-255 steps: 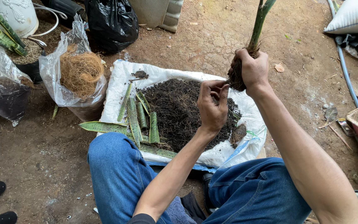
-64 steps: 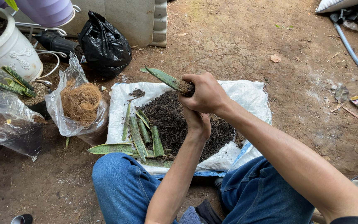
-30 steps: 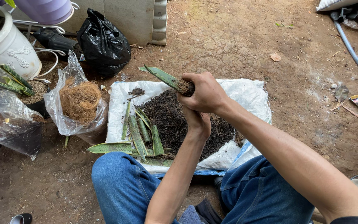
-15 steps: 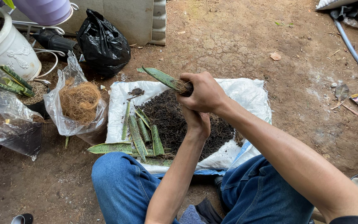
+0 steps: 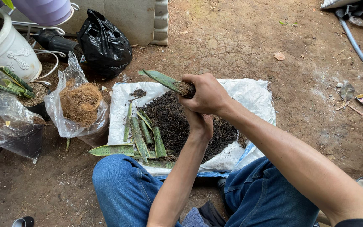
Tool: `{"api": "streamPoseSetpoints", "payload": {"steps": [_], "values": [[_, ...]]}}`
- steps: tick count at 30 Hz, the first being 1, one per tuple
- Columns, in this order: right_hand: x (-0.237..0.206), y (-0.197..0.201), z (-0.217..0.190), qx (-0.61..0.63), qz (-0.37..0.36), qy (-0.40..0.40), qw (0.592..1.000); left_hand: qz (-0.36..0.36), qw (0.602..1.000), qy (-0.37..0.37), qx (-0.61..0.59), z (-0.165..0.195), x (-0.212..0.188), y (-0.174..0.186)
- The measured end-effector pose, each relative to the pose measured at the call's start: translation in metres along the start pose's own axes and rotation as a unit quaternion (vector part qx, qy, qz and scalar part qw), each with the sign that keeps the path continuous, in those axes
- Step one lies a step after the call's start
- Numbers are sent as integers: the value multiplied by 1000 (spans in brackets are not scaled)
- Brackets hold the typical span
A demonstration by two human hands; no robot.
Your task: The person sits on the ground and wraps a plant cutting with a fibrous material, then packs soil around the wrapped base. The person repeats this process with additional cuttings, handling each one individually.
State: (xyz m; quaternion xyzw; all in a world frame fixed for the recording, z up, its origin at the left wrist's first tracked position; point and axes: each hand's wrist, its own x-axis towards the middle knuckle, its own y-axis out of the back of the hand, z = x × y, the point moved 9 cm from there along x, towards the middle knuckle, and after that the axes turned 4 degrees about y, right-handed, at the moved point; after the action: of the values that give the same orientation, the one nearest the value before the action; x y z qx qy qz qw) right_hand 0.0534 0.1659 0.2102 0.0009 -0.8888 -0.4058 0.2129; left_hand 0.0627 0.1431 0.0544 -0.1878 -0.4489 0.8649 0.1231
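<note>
My right hand (image 5: 205,93) is closed around the rooted base of a green plant cutting (image 5: 161,79), whose leaf points left over the white sack (image 5: 253,94). Directly under it my left hand (image 5: 200,122) is curled at the roots, its fingers hidden behind the right hand. Beneath both hands lies a heap of dark soil (image 5: 173,124) on the sack. Several long green leaf cuttings (image 5: 141,134) lie on the sack's left side.
A clear bag of brown coconut fibre (image 5: 80,103) stands left of the sack, another clear bag (image 5: 9,126) further left. A white pot (image 5: 7,48) and a black bag (image 5: 105,42) are behind. A blue hose (image 5: 358,46) runs at the right. My knees in jeans (image 5: 122,189) are in front.
8.5 s ago my right hand held the cutting upright at the right; since then it has been tipped to lie pointing left. Over the last second the hands have barely moved.
</note>
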Motion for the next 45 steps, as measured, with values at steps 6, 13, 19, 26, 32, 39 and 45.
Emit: {"api": "streamPoseSetpoints", "payload": {"steps": [6,13,19,26,32,39,45], "values": [[0,0,-1,-13,-6,-14,1000,1,1000,-4,16,3,-1,-1],[2,-1,-3,-15,-13,-9,1000,0,1000,-11,24,2,0,0],[1,-3,-3,-19,-23,-18,999,-1,1000,-2,11,0,1,2],[1,-2,-4,-25,-23,-10,999,1,1000,5,-2,-2,1,3],[1,-8,1,-26,-48,-36,998,8,1000,4,-1,-2,2,5],[2,-4,-3,-25,-26,-11,999,2,1000,6,-4,-3,2,3],[3,-5,-2,-34,-30,-12,999,7,1000,-1,3,0,1,2]]}}
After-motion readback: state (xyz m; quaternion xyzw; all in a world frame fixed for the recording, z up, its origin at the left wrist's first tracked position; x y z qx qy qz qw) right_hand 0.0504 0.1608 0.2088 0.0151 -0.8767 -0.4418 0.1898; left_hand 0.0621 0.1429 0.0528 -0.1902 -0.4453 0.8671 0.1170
